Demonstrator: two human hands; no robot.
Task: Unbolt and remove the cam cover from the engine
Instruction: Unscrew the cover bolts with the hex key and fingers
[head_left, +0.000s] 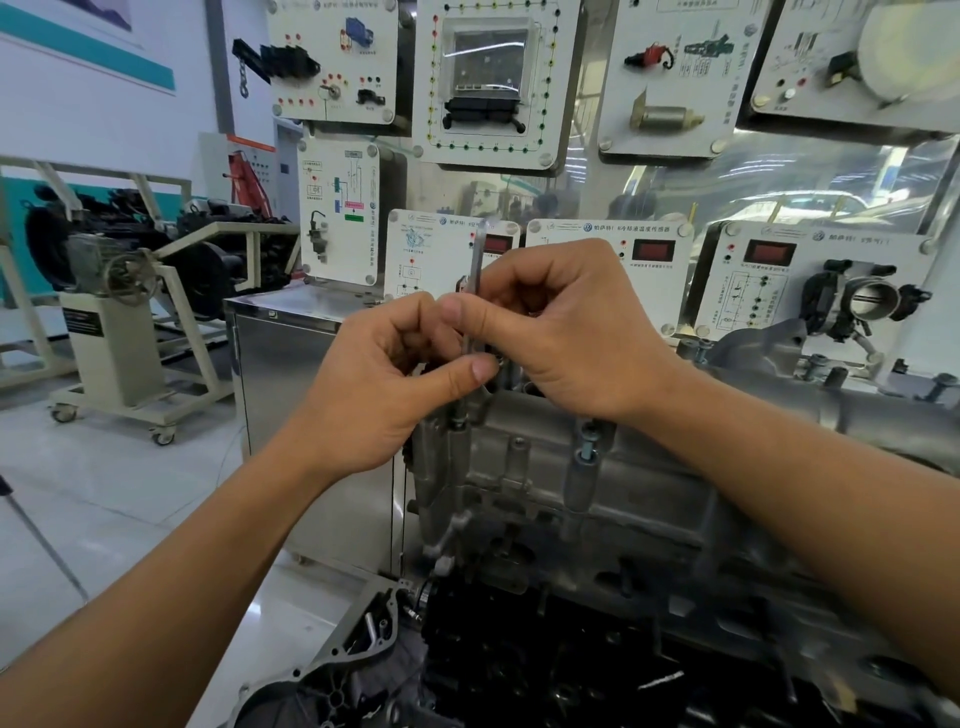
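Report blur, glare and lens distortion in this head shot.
Head view: both hands, left hand and right hand, are fairly sharp; the thin metal tool between them is slightly smeared; glare streaks the clear panel; wide-angle bending tilts the display boards at the edges.

Bright, even indoor light; glare on the floor (156, 499) (wide-angle bending at edges).

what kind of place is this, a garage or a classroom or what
Most likely an automotive training workshop. White teaching panels with mounted sensors, wiring diagrams and red readouts cover the wall, a second engine sits on a wheeled stand, and a bare engine stands in front.
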